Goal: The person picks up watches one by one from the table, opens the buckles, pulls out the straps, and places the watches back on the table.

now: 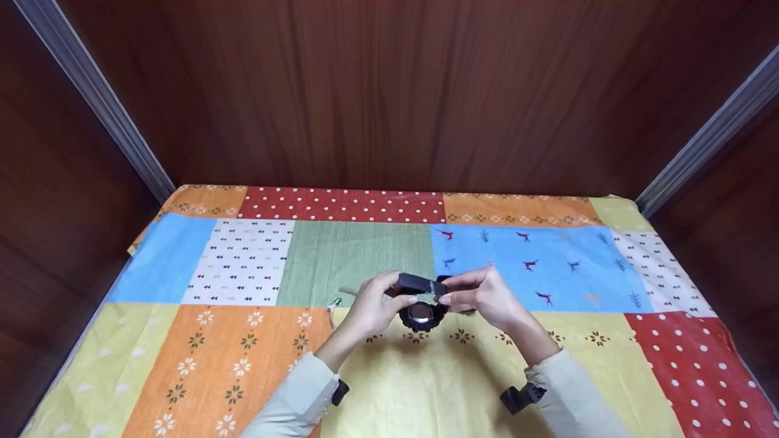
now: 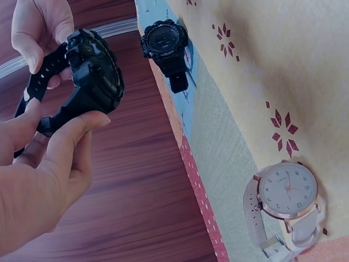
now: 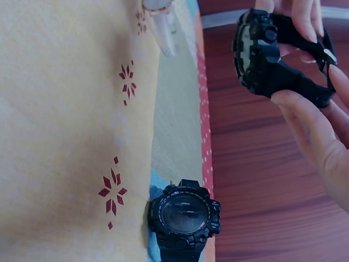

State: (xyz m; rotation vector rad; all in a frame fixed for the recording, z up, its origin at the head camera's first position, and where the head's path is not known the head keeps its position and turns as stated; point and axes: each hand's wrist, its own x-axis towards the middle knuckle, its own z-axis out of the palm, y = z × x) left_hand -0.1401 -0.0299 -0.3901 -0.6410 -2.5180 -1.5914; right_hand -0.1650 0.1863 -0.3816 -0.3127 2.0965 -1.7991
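A black digital watch (image 1: 420, 313) is held up between both hands, its strap bent round into a loop with a silver buckle (image 3: 330, 55) on it. My left hand (image 1: 377, 307) pinches one side of the strap between thumb and fingers. From the other side, my right hand (image 1: 487, 298) pinches the strap by the buckle. In the left wrist view the thick case (image 2: 95, 73) is seen from its side. A second black digital watch (image 3: 185, 213) lies face up on the cloth near my right hand; in the head view that hand partly covers it.
Near my left hand lies a watch with a white dial (image 2: 289, 188), rose-gold case and pale strap. Under everything spreads a patchwork-print cloth (image 1: 365, 255) over the table. Dark wood panels (image 1: 389, 91) rise behind and on both sides.
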